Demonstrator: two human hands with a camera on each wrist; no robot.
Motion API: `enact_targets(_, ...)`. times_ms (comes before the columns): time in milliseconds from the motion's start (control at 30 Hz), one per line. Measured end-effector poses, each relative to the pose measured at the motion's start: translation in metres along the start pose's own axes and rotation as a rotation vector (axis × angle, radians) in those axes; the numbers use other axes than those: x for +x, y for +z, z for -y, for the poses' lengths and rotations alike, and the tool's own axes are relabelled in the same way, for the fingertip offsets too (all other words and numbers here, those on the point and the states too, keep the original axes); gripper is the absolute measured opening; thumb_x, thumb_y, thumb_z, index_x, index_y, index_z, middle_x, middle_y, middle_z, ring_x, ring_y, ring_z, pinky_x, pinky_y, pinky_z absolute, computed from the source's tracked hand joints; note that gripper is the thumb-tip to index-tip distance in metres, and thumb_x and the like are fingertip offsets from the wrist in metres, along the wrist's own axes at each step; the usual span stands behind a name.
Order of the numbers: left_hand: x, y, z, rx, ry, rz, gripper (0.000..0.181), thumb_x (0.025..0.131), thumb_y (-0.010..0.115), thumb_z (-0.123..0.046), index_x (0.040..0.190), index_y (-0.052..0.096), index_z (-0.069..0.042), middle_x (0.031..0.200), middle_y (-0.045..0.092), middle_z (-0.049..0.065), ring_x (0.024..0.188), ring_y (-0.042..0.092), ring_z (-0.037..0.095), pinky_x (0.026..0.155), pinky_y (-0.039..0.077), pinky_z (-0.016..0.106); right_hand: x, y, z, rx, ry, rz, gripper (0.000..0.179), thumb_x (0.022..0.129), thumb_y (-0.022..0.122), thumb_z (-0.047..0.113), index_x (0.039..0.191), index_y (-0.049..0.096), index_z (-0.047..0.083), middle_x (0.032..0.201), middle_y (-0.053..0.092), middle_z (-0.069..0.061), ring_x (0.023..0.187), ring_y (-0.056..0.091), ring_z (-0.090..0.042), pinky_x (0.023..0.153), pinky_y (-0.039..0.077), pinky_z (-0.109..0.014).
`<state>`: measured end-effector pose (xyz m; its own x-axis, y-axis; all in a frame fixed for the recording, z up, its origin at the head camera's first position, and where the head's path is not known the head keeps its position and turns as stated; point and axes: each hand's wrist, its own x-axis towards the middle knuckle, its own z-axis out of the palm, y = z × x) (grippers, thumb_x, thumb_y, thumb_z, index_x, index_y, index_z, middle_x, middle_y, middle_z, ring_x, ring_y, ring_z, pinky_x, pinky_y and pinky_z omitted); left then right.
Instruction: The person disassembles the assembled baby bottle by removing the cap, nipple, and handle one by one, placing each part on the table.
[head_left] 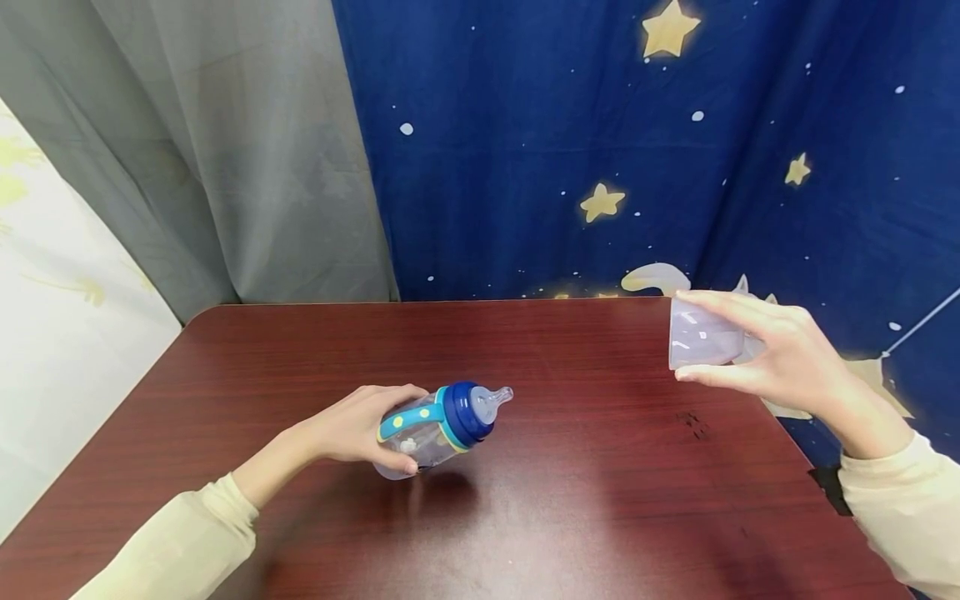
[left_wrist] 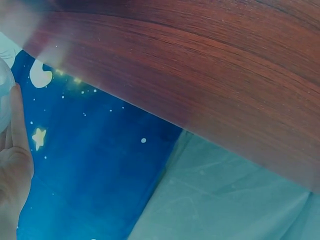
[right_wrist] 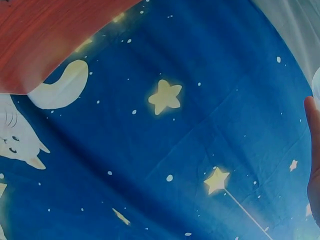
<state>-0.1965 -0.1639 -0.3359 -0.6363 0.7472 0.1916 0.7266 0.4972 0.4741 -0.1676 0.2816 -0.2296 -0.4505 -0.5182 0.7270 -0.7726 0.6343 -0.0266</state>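
In the head view my left hand (head_left: 358, 427) grips a baby bottle (head_left: 467, 414) round its clear body, with the thumb on the near side. The bottle tilts over the table, its clear teat (head_left: 489, 402) pointing right; it has a dark blue collar and a light blue handle with yellow dots. Farther right, my right hand (head_left: 798, 354) holds a clear bottle cap (head_left: 699, 335) on its side between thumb and fingers, raised near the table's back right corner. Each wrist view catches only part of its hand, the left (left_wrist: 15, 165) and the right (right_wrist: 314, 155), at the frame's edge.
Both hands are above a dark red wood-grain table (head_left: 570, 500). Small dark marks (head_left: 693, 425) show on its right side. Behind it hang a grey curtain (head_left: 285, 167) and a blue curtain (head_left: 510, 167) with stars; a white cloth (head_left: 60, 333) hangs at the left.
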Motion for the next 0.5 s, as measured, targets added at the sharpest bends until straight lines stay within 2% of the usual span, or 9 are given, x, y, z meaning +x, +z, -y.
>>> enact_targets(200,-0.0009,0.0007,0.0001,-0.003,0.001,-0.004,0.069,0.063,0.069,-0.056,0.117,0.047,-0.018,0.097,0.053,-0.014,0.082,0.051,0.004,0.066,0.046,0.024,-0.0018,-0.0025,-0.004,-0.031,-0.003,-0.011,0.073,0.055,0.075,0.054,0.11,0.062,0.008,0.096,0.063,-0.008,0.07,0.045,-0.004,0.055,0.034,-0.022)
enact_targets(367,-0.0007,0.0011,0.0003,0.008,0.008,-0.018,0.07,0.063,0.069,-0.057,0.117,0.047,-0.018,0.096,0.053,-0.014,0.082,0.051,0.003,0.066,0.045,0.024,-0.0056,-0.0029,-0.0054,-0.041,0.059,0.028,0.077,0.045,0.084,0.035,0.114,0.06,0.01,0.097,0.062,-0.007,0.07,0.044,-0.004,0.055,0.033,-0.023)
enact_targets(500,-0.0004,0.0013,0.0005,0.005,0.01,-0.019,0.07,0.063,0.069,-0.057,0.117,0.048,-0.018,0.096,0.053,-0.014,0.082,0.051,0.003,0.066,0.045,0.024,-0.0088,0.0006,-0.0062,-0.059,0.102,0.054,0.079,0.043,0.085,0.029,0.116,0.059,0.012,0.098,0.061,-0.007,0.07,0.044,-0.003,0.056,0.032,-0.023)
